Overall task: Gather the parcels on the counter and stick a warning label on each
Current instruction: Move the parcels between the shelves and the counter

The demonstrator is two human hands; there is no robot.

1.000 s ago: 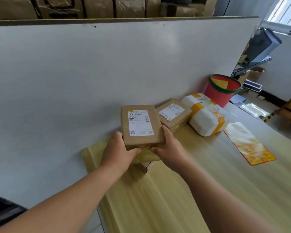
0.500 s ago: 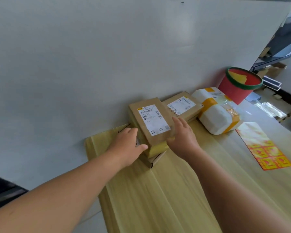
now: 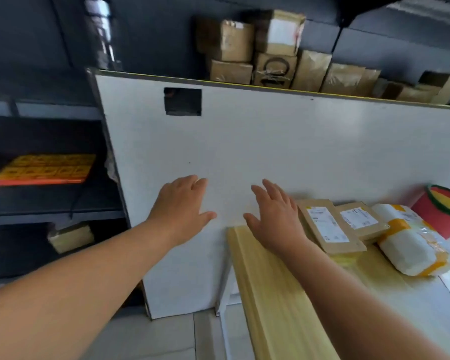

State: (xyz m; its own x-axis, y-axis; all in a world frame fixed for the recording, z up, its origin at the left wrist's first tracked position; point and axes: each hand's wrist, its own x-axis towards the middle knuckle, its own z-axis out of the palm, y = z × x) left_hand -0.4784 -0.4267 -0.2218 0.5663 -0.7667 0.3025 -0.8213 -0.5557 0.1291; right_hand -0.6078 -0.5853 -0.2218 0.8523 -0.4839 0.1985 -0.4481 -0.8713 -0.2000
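Observation:
A flat brown parcel (image 3: 327,226) with a white shipping label lies on top of a yellowish parcel at the back of the wooden counter (image 3: 270,294). A second brown parcel (image 3: 360,219) sits to its right, then a white parcel (image 3: 411,245) wrapped in yellow tape. My right hand (image 3: 274,216) hovers open just left of the stack, holding nothing. My left hand (image 3: 181,206) is open in the air past the counter's left end, in front of the white partition (image 3: 270,141). A stack of yellow-orange label sheets (image 3: 44,168) lies on a dark shelf at far left.
A red bucket with a green rim (image 3: 442,211) stands at the right beside the parcels. Brown cardboard boxes (image 3: 270,53) pile up behind the partition. Dark metal shelving (image 3: 50,211) fills the left, with a small box on a lower shelf. Clear plastic lies at the counter's right edge.
Both hands have let go of the brown parcel and lifted away to the left. The view has swung left and up, showing the shelving and the boxes behind the partition.

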